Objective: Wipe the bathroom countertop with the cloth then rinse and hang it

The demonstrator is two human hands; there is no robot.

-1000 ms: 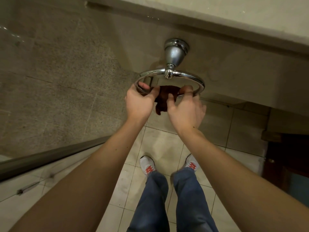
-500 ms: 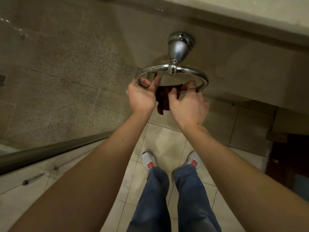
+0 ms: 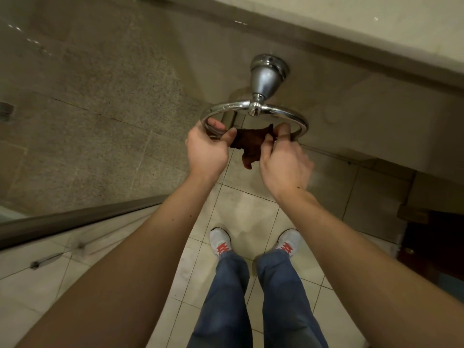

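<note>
A small dark brown cloth (image 3: 249, 144) is draped over the near side of a chrome towel ring (image 3: 288, 114) fixed to the wall under the counter edge. My left hand (image 3: 207, 149) pinches the cloth's left end against the ring, with its fingers curled over the metal. On the other side, my right hand (image 3: 282, 159) grips the cloth's right end at the ring. Between the two hands the cloth is stretched out, and a corner of it hangs down below them.
The pale countertop edge (image 3: 351, 28) runs across the top right. A glass shower panel with a metal rail (image 3: 75, 217) stands at the left. My feet in white shoes (image 3: 221, 242) stand on the tiled floor. A dark wooden cabinet (image 3: 431, 247) is at the right.
Both hands have spread apart along the ring, and the bunched cloth is now stretched wider between them. The view has shifted slightly.
</note>
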